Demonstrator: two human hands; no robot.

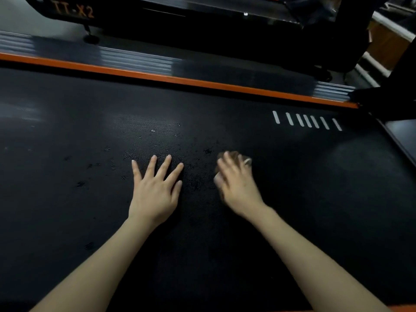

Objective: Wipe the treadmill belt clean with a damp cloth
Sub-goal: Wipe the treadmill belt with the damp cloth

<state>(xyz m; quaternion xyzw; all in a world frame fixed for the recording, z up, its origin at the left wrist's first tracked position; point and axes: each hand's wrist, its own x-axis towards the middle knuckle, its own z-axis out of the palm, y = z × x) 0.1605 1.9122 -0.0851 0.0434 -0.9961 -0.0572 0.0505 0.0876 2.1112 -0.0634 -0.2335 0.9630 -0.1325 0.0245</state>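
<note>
Here belt point(304, 188) runs left-right; right hand point(236, 184) presses bunched cloth point(247, 161).

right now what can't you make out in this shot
Cloth: head view, mostly under the right hand and motion-blurred; shape, dampness and grip unclear.
Belt: head view, cut off at the left and bottom edges; its full length is unseen.
Side rail: head view, ridges smeared by motion blur.
</note>
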